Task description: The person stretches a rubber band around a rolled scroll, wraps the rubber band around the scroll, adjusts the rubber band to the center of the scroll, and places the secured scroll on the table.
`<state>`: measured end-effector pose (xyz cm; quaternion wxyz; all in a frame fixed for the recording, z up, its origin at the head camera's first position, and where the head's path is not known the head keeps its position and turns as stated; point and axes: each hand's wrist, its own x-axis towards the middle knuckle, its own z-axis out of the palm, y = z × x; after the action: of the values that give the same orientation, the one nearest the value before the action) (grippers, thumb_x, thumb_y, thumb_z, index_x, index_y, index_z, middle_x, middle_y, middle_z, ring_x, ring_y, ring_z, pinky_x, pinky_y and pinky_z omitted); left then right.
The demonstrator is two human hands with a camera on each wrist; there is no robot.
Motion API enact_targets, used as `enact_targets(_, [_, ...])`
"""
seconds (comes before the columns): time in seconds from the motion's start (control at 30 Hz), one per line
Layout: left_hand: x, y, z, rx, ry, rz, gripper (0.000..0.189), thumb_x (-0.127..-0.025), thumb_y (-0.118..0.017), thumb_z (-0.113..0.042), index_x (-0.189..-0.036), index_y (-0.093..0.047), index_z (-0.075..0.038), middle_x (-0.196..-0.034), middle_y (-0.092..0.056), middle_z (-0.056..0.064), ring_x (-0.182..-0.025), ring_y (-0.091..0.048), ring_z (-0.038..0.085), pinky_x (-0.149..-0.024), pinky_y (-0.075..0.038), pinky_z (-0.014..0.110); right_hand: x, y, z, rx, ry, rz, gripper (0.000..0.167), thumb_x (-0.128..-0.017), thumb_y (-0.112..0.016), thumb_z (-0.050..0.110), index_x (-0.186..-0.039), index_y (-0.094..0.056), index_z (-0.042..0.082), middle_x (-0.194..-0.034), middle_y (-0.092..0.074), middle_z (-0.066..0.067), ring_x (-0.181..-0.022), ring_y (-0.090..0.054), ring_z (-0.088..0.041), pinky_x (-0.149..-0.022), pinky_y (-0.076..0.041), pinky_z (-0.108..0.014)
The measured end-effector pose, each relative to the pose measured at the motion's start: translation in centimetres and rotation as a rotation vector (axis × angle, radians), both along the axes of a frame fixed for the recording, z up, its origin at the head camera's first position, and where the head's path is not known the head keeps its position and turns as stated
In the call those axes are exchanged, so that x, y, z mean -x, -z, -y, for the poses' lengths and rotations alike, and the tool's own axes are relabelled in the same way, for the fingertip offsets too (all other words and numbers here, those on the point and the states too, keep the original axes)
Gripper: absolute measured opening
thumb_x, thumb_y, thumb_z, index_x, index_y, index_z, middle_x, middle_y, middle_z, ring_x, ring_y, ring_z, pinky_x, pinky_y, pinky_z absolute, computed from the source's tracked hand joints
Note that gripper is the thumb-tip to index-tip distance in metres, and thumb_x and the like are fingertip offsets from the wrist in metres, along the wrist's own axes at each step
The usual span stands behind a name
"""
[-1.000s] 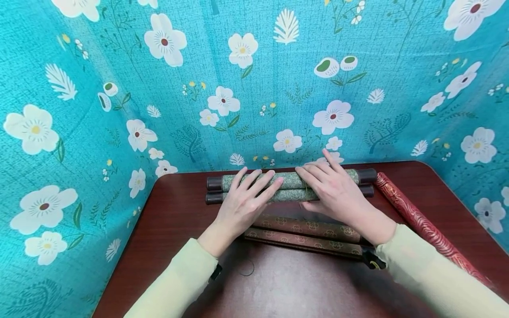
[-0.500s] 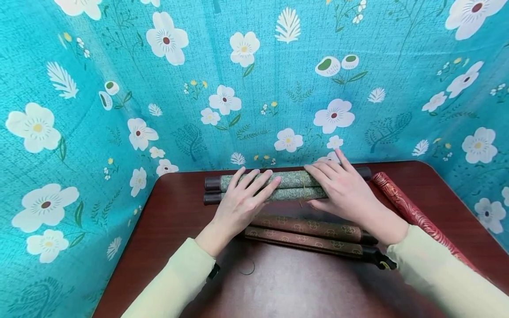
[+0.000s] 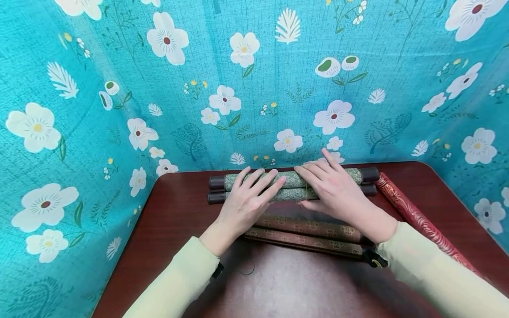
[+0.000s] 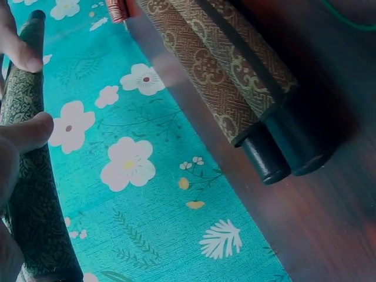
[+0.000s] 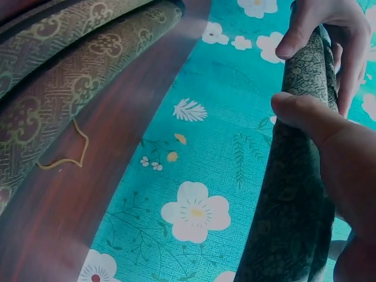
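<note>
A green patterned scroll (image 3: 291, 179), rolled from both ends into two parallel rolls with dark end knobs, lies crosswise in both hands at the back of the table. My left hand (image 3: 247, 204) grips its left half, fingers over the top; the left wrist view shows a thumb (image 4: 36, 124) along the roll. Further right, my right hand (image 3: 334, 191) holds the same scroll, its thumb (image 5: 296, 111) on the near side in the right wrist view. A thin cord (image 3: 307, 191) crosses the rolls beside the right fingers. Palm sides are mostly hidden.
Closer to me, a brown patterned double-rolled scroll (image 3: 308, 226) with black ends lies on the dark red table (image 3: 175, 216). A red scroll (image 3: 421, 216) slants along the right side. Turquoise floral cloth (image 3: 258, 115) hangs behind. A loose cord loop (image 3: 250, 270) lies in front.
My right hand slid right along the green scroll, then back left to near its earlier place. The scroll has shifted slightly right, my left hand moving with it.
</note>
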<state>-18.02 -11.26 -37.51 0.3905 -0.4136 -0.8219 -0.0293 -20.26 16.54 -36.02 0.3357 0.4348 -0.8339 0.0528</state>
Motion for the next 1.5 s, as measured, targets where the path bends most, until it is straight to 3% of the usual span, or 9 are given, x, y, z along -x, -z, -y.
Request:
enact_targets(0.27, [0.1,0.2,0.5,0.003,-0.004,0.031,0.079,-0.079,-0.098,-0.025,-0.149,-0.063,-0.018,-0.147,-0.065,0.007,-0.132,-0.062,0.031,-0.116,-0.046,0.058,-0.3,0.1,-1.3,0.004,0.067,0.035,0.1,-0.064,-0.102,0.047,-0.14,-0.062,-0.003,-0.126,-0.069,-0.022,-0.121,-0.063,-0.041,-0.125,-0.028,-0.066])
enact_targets(0.53, [-0.1,0.2,0.1,0.008,0.003,0.031,0.077,-0.08,-0.098,-0.026,-0.149,-0.063,-0.019,-0.147,-0.065,0.006,-0.133,-0.062,0.031,-0.116,-0.046,0.057,-0.2,0.4,-0.8,0.004,0.044,0.057,0.093,-0.061,-0.102,0.039,-0.133,-0.064,-0.006,-0.118,-0.069,-0.022,-0.114,-0.063,-0.043,-0.128,-0.024,-0.063])
enact_targets(0.8, [0.0,0.3,-0.2,0.006,0.005,0.017,0.075,-0.081,-0.097,-0.027,-0.149,-0.064,-0.019,-0.146,-0.066,0.006,-0.131,-0.063,0.031,-0.116,-0.046,0.057,-0.2,0.2,0.7,-0.028,0.027,0.018,0.096,-0.062,-0.103,0.045,-0.134,-0.066,-0.006,-0.118,-0.071,-0.021,-0.111,-0.065,-0.042,-0.122,-0.031,-0.068])
enact_targets(0.97, [0.1,0.5,0.1,0.025,-0.001,0.028,0.077,-0.082,-0.097,-0.029,-0.15,-0.062,-0.019,-0.148,-0.065,0.006,-0.133,-0.061,0.03,-0.117,-0.045,0.058,-0.5,0.7,0.0,-0.011,0.05,0.04,0.104,-0.066,-0.099,0.056,-0.142,-0.062,-0.004,-0.125,-0.069,-0.02,-0.116,-0.063,-0.041,-0.121,-0.032,-0.069])
enact_targets(1.3, [0.1,0.5,0.2,0.035,0.004,0.032,0.075,-0.082,-0.096,-0.027,-0.15,-0.063,-0.019,-0.147,-0.066,0.006,-0.132,-0.061,0.031,-0.117,-0.045,0.058,-0.5,1.1,-1.1,0.016,0.049,0.065,0.091,-0.067,-0.099,0.039,-0.137,-0.063,-0.005,-0.121,-0.069,-0.021,-0.117,-0.064,-0.042,-0.118,-0.037,-0.069])
enact_targets(1.5, [0.2,0.3,-0.2,0.022,0.011,0.016,0.075,-0.082,-0.096,-0.028,-0.149,-0.064,-0.018,-0.145,-0.066,0.006,-0.13,-0.062,0.031,-0.117,-0.045,0.057,-0.3,0.9,-0.6,0.03,0.029,0.07,0.09,-0.064,-0.102,0.037,-0.133,-0.064,-0.005,-0.12,-0.069,-0.02,-0.115,-0.063,-0.043,-0.123,-0.033,-0.065])
